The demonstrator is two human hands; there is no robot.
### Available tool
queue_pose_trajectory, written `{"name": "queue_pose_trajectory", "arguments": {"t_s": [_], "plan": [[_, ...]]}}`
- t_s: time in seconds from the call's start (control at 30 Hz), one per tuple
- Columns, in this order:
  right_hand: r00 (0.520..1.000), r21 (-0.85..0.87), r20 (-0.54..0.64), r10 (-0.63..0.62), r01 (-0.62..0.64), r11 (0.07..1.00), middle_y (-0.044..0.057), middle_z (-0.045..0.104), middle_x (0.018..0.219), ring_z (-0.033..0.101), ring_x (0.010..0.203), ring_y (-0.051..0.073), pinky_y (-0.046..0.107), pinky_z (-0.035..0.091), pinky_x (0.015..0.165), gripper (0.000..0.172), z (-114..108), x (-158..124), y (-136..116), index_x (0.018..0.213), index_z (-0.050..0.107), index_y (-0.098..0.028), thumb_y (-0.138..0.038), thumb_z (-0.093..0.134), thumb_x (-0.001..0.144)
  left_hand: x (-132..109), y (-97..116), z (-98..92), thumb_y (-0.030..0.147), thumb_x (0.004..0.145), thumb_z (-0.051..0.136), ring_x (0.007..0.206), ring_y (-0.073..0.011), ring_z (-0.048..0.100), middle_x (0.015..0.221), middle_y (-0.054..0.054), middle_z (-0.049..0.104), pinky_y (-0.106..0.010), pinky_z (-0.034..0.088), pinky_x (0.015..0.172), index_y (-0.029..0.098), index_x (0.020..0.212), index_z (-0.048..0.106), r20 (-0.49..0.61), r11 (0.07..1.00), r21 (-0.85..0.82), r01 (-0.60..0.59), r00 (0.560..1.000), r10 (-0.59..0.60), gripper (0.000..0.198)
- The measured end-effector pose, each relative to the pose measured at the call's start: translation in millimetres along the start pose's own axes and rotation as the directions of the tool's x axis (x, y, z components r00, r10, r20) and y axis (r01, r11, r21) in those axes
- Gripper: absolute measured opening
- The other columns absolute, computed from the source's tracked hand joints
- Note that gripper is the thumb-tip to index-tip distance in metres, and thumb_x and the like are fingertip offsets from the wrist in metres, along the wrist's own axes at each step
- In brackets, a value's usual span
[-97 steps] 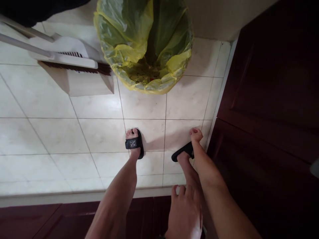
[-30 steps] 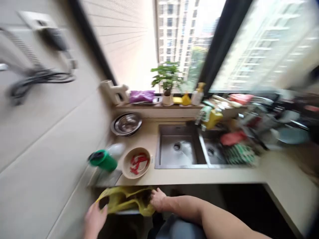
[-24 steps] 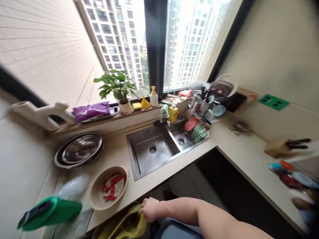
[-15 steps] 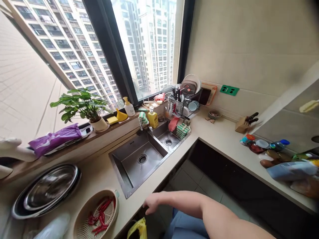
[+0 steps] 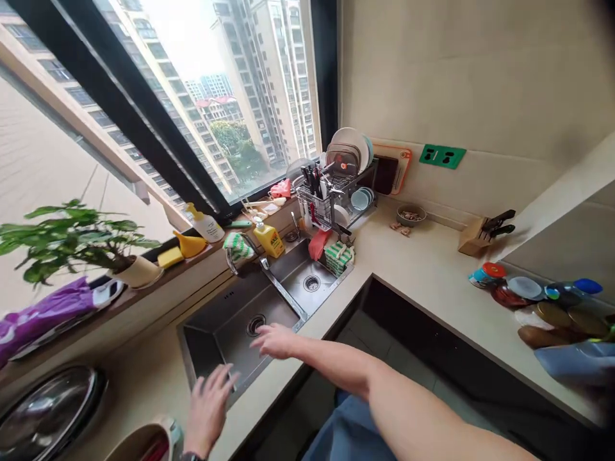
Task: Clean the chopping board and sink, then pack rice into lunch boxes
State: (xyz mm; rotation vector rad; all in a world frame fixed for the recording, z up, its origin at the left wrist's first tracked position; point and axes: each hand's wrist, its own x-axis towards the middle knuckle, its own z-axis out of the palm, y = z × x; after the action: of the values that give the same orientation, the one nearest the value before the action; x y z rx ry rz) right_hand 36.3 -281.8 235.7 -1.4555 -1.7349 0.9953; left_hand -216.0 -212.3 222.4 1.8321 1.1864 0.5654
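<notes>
Your fingers were released and spread, grasping nothing: your left hand (image 5: 209, 410) and right hand (image 5: 275, 340) both hovered empty at the near rim of the brushed stainless-steel double sink (image 5: 216, 336). Behind the sink stood a yellow dish-soap bottle (image 5: 264, 240); beyond its far corner sat a metal wire dish rack (image 5: 317, 208).

Left hand (image 5: 209, 410) back in view, right hand (image 5: 275, 340) now over the stainless sink (image 5: 225, 333)
</notes>
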Motion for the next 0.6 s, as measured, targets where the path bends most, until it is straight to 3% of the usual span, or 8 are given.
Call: {"name": "queue_pose_trajectory", "arguments": {"t_s": [0.1,0.17,0.23,0.33,0.43,0.5,0.6], "plan": [[0.974,-0.165,-0.091,0.209,-0.221,0.961,0.007,0.078,0.112,0.071,0.111,0.026,0.034,0.055,0.091,0.027,4,-51,69,0.112,0.079,-0.023,-0.027,0.070,0.086,-19,-52,63.6,0.046,0.069,0.063,0.112,-0.0404,0.071,0.109,-0.017,0.079,-0.058,0.050,0.107,0.025,0.082,0.076,-0.028,0.974,0.227,0.004,1.000,0.003,0.028],[0.942,-0.242,-0.099,0.319,-0.334,0.911,0.008,0.079,0.106,0.073,0.103,0.025,0.033,0.055,0.088,0.021,3,-85,105,0.103,0.080,-0.022,-0.031,0.072,0.086,-35,-80,95.8,0.052,0.065,0.064,0.112,-0.0445,0.071,0.113,-0.018,0.078,-0.059,0.053,0.104,0.027,0.084,0.076,0.043,0.947,0.321,-0.014,0.999,0.000,0.033],[0.903,-0.247,-0.149,0.402,-0.428,0.869,0.009,0.079,0.105,0.073,0.101,0.025,0.034,0.055,0.088,0.021,-4,-115,134,0.101,0.079,-0.020,-0.034,0.067,0.091,-44,-93,118.6,0.054,0.068,0.061,0.114,-0.0431,0.072,0.115,-0.016,0.078,-0.057,0.055,0.102,0.033,0.085,0.075,0.118,0.925,0.378,-0.036,0.993,-0.010,0.030],[0.833,-0.233,-0.339,0.438,-0.525,0.818,0.018,0.070,0.134,0.065,0.124,0.029,0.040,0.050,0.105,0.039,-28,-146,169,0.127,0.071,-0.013,-0.034,0.056,0.098,-39,-82,137.5,0.054,0.076,0.057,0.117,-0.0390,0.071,0.118,-0.013,0.077,-0.054,0.055,0.104,0.035,0.091,0.075,0.206,0.906,0.413,-0.089,0.979,0.002,0.030],[0.763,-0.294,-0.495,0.416,-0.598,0.746,0.023,0.032,0.167,0.033,0.155,0.033,0.049,0.030,0.125,0.064,-65,-155,202,0.155,0.046,-0.007,-0.037,0.051,0.099,-19,-58,144.3,0.052,0.082,0.053,0.119,-0.0365,0.070,0.122,-0.015,0.076,-0.055,0.053,0.108,0.027,0.100,0.076,0.259,0.893,0.422,-0.154,0.965,0.044,0.039],[0.712,-0.325,-0.557,0.427,-0.661,0.676,0.021,0.014,0.173,0.014,0.162,0.031,0.051,0.018,0.129,0.075,-93,-151,226,0.163,0.029,-0.004,-0.042,0.045,0.101,-5,-48,144.8,0.050,0.085,0.051,0.118,-0.0345,0.070,0.122,-0.016,0.075,-0.055,0.053,0.109,0.021,0.103,0.076,0.271,0.883,0.430,-0.186,0.960,0.070,0.042],[0.631,-0.336,-0.617,0.470,-0.752,0.567,0.020,0.005,0.174,0.003,0.163,0.029,0.049,0.009,0.131,0.081,-129,-133,265,0.165,0.018,-0.001,-0.049,0.036,0.103,6,-53,140.5,0.049,0.089,0.050,0.116,-0.0324,0.070,0.122,-0.015,0.074,-0.053,0.054,0.107,0.021,0.104,0.075,0.268,0.869,0.446,-0.215,0.958,0.099,0.041]]}}
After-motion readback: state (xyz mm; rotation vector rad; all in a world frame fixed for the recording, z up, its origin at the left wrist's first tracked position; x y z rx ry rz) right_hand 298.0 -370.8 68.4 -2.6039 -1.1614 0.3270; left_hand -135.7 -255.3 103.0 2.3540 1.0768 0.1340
